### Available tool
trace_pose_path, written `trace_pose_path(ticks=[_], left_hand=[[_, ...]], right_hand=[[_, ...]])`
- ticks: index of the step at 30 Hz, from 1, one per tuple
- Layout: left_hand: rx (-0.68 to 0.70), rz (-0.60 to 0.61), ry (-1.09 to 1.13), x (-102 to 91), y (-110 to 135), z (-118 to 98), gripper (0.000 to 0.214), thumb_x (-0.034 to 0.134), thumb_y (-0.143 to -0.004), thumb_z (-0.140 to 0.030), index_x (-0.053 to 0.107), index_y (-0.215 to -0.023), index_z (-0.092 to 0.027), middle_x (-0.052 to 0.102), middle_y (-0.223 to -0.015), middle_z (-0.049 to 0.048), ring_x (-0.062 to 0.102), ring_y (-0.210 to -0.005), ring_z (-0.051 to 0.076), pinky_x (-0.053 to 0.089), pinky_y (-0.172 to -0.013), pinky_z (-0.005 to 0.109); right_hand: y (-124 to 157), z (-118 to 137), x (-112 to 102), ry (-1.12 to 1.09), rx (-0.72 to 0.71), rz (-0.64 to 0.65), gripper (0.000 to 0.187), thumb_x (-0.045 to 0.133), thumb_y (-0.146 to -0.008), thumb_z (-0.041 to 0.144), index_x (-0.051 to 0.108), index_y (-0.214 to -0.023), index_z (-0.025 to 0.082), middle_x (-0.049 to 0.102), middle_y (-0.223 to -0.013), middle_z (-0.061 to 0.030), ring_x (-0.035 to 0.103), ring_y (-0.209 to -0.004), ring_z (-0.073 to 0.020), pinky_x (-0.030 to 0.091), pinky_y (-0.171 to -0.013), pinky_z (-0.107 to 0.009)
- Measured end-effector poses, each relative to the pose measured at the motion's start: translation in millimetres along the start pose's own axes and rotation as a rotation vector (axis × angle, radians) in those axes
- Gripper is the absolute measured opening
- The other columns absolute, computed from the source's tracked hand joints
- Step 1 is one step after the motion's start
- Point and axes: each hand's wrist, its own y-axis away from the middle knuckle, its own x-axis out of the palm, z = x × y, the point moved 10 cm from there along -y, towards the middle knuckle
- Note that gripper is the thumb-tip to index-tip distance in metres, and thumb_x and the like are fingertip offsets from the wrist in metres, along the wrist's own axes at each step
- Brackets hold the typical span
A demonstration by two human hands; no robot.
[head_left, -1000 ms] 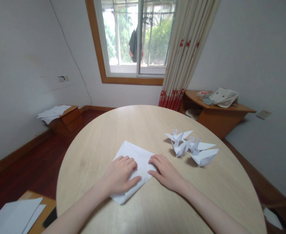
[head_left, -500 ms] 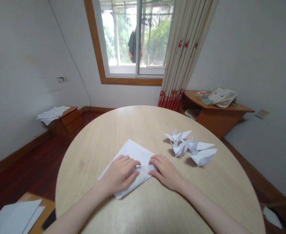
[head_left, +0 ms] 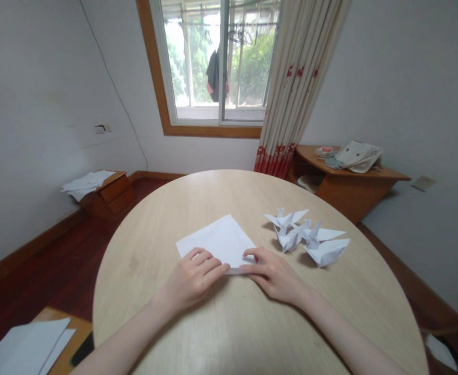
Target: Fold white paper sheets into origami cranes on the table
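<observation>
A white sheet of paper (head_left: 219, 237) lies on the round table with one corner pointing away from me. Its near side is a straight folded edge running between my hands. My left hand (head_left: 200, 273) grips that edge from the left, fingers on top and the thumb hidden beneath them. From the right, my right hand (head_left: 271, 273) pinches the other end of the edge, its index finger bent over the paper. Just beyond my right hand stands a group of several folded paper cranes (head_left: 326, 252), wings spread.
The pale round wooden table (head_left: 229, 333) fills the middle. More white sheets (head_left: 26, 344) lie on a wooden surface at lower left, and papers (head_left: 88, 182) cover a low cabinet. A corner desk (head_left: 354, 192) with a cloth bag (head_left: 357, 156) stands at right, by the curtain (head_left: 291, 88).
The paper has turned and shifted away from me; its near corner no longer sticks out toward me, and a straight edge lies there instead. Both hands have closed on that edge.
</observation>
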Motion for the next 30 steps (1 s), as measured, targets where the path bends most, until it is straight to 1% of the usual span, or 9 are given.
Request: trace_pose_path(ticks=[5, 9, 12, 15, 19, 22, 24, 26, 30], left_hand=[[-0.078, 0.080, 0.070, 7.1, -1, 7, 0.025, 0.039, -0.092, -0.015, 0.062, -0.102, -0.015, 0.066, -0.072, 0.0062, 0.059, -0.068, 0.019, 0.043, -0.064, 0.032], [-0.179, 0.134, 0.260, 12.0, 3, 13, 0.028, 0.039, -0.094, -0.027, 0.063, -0.101, -0.016, 0.067, -0.069, 0.0045, 0.061, -0.063, 0.017, 0.043, -0.061, 0.029], [-0.267, 0.260, 0.365, 26.1, 9, 18, 0.033, 0.033, -0.097, -0.030, 0.064, -0.105, -0.019, 0.068, -0.068, 0.0026, 0.064, -0.062, 0.016, 0.045, -0.062, 0.027], [-0.350, 0.381, 0.348, 41.4, 15, 23, 0.034, 0.033, -0.098, -0.030, 0.064, -0.107, -0.020, 0.069, -0.069, 0.0026, 0.065, -0.063, 0.017, 0.046, -0.063, 0.027], [-0.373, 0.421, 0.303, 52.0, 16, 27, 0.023, 0.045, -0.096, -0.031, 0.062, -0.105, -0.019, 0.068, -0.089, 0.0056, 0.064, -0.083, 0.022, 0.049, -0.074, 0.033], [-0.404, 0.410, 0.290, 58.5, 21, 33, 0.028, 0.052, -0.094, -0.036, 0.056, -0.114, -0.018, 0.062, -0.112, 0.0099, 0.058, -0.104, 0.026, 0.048, -0.087, 0.039], [-0.425, 0.427, 0.282, 66.4, 28, 37, 0.039, 0.054, -0.093, -0.038, 0.050, -0.125, -0.016, 0.053, -0.131, 0.0143, 0.050, -0.120, 0.028, 0.043, -0.098, 0.043], [-0.448, 0.495, 0.252, 78.8, 39, 41, 0.053, 0.053, -0.094, -0.040, 0.040, -0.136, -0.012, 0.039, -0.145, 0.0200, 0.035, -0.135, 0.032, 0.033, -0.108, 0.049], [-0.400, 0.553, 0.270, 94.6, 51, 40, 0.056, 0.041, -0.099, -0.041, 0.025, -0.147, -0.015, 0.020, -0.155, 0.0195, 0.016, -0.144, 0.030, 0.022, -0.114, 0.051]], right_hand=[[1, 3, 3, 0.009, -0.025, 0.011, 0.030, 0.053, -0.090, 0.018, 0.069, -0.112, 0.029, 0.059, -0.131, -0.0073, 0.056, -0.116, -0.0245, 0.046, -0.096, -0.046], [1, 5, 10, -0.039, -0.027, 0.063, 0.034, 0.052, -0.092, 0.021, 0.063, -0.122, 0.030, 0.051, -0.141, -0.0074, 0.050, -0.126, -0.0246, 0.042, -0.102, -0.047], [1, 3, 17, -0.058, 0.010, 0.137, 0.038, 0.052, -0.092, 0.023, 0.058, -0.129, 0.028, 0.048, -0.143, -0.0086, 0.047, -0.130, -0.0251, 0.038, -0.106, -0.049], [1, 1, 21, -0.071, 0.045, 0.200, 0.041, 0.051, -0.092, 0.022, 0.056, -0.132, 0.027, 0.044, -0.146, -0.0086, 0.041, -0.134, -0.0248, 0.035, -0.109, -0.050], [2, 2, 20, -0.094, 0.073, 0.243, 0.043, 0.052, -0.092, 0.022, 0.052, -0.135, 0.028, 0.041, -0.148, -0.0076, 0.038, -0.136, -0.0243, 0.033, -0.110, -0.049], [3, 1, 19, -0.101, 0.089, 0.267, 0.045, 0.054, -0.090, 0.023, 0.052, -0.135, 0.028, 0.040, -0.148, -0.0071, 0.038, -0.136, -0.0250, 0.033, -0.110, -0.050], [5, 0, 18, -0.106, 0.091, 0.278, 0.047, 0.055, -0.088, 0.022, 0.053, -0.135, 0.026, 0.041, -0.148, -0.0074, 0.039, -0.135, -0.0253, 0.033, -0.111, -0.049], [5, 0, 15, -0.117, 0.086, 0.272, 0.049, 0.056, -0.085, 0.020, 0.054, -0.134, 0.024, 0.043, -0.146, -0.0083, 0.041, -0.134, -0.0251, 0.034, -0.111, -0.047], [7, 1, 9, -0.127, 0.084, 0.253, 0.059, 0.051, -0.072, 0.007, 0.058, -0.130, 0.018, 0.049, -0.142, -0.0098, 0.046, -0.130, -0.0240, 0.037, -0.109, -0.043]])
